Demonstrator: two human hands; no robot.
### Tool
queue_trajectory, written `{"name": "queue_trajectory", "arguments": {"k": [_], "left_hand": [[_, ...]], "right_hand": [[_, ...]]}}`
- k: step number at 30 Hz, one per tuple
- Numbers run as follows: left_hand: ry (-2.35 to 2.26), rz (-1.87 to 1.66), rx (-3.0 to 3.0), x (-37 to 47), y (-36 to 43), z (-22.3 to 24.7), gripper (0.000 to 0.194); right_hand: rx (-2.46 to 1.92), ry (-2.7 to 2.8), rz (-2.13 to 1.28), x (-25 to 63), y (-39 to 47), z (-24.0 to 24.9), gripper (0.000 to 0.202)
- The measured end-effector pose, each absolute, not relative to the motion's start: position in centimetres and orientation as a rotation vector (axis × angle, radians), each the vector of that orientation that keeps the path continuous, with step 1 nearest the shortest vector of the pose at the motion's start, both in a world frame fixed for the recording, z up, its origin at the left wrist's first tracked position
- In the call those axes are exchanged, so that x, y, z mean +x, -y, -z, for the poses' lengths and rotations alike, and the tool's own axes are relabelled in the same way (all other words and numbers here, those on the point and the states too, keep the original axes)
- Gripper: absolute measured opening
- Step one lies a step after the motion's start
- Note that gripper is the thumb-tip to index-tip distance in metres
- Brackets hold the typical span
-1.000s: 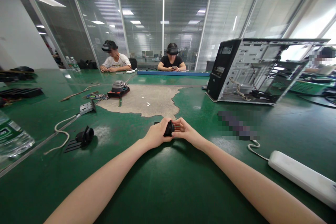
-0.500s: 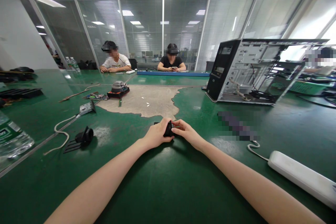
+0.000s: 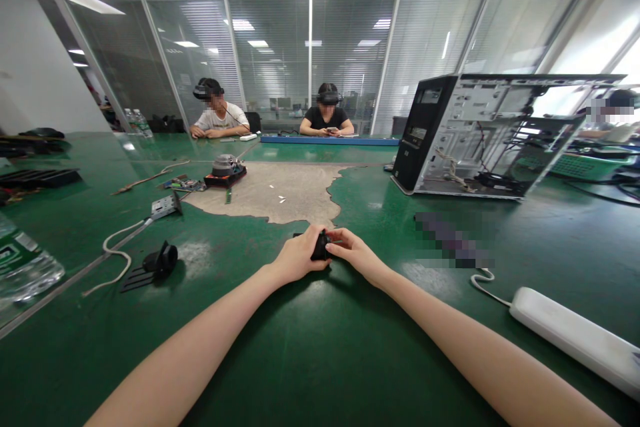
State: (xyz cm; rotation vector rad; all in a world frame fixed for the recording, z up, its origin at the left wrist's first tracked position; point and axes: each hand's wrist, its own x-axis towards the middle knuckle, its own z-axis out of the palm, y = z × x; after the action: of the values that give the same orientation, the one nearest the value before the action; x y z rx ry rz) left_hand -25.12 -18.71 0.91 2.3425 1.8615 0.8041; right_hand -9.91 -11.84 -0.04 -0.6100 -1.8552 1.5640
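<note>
A small black part (image 3: 321,248) is between my two hands, just above the green table (image 3: 320,347) at the centre. My left hand (image 3: 300,255) wraps round it from the left, thumb on top and fingers beneath. From the right, my right hand (image 3: 353,248) pinches its edge with thumb and fingertips. The fingers cover much of the part, so its full shape is hidden. To the left lies a black slotted bracket with a round piece (image 3: 156,265).
An open computer case (image 3: 465,140) stands at the back right. A white power strip (image 3: 575,340) lies at the right, a water bottle (image 3: 25,263) at the left edge. A black-and-red device (image 3: 226,172) sits back left. Two people sit across the table.
</note>
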Motion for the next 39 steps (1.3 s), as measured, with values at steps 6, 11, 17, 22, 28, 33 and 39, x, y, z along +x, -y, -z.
{"name": "queue_trajectory", "arguments": {"k": [6,11,17,22,28,33,39], "left_hand": [[-1.857,-0.772,2.298,-25.2,18.7,-1.0,0.06],[-1.848,-0.781,2.301,-25.2,18.7,-1.0,0.062],[-1.851,-0.788,2.293,-25.2,18.7,-1.1,0.06],[-1.866,-0.771,2.279,-25.1,18.8,-1.2,0.06],[-1.879,-0.767,2.273,-25.0,18.9,-1.3,0.06],[-1.859,-0.781,2.303,-25.1,18.8,-1.1,0.06],[-1.848,-0.787,2.312,-25.1,18.8,-1.1,0.06]], "right_hand": [[-0.491,1.846,-1.668,-9.6,12.0,-0.4,0.032],[-0.527,1.826,-1.613,-9.6,12.2,-0.7,0.022],[-0.617,1.839,-1.588,-9.8,11.8,-0.1,0.029],[-0.523,1.839,-1.692,-9.5,11.8,-0.5,0.029],[-0.512,1.851,-1.626,-9.5,12.5,-1.0,0.026],[-0.582,1.832,-1.583,-9.9,12.3,-0.3,0.028],[-0.557,1.841,-1.644,-9.7,12.0,-0.5,0.031]]}}
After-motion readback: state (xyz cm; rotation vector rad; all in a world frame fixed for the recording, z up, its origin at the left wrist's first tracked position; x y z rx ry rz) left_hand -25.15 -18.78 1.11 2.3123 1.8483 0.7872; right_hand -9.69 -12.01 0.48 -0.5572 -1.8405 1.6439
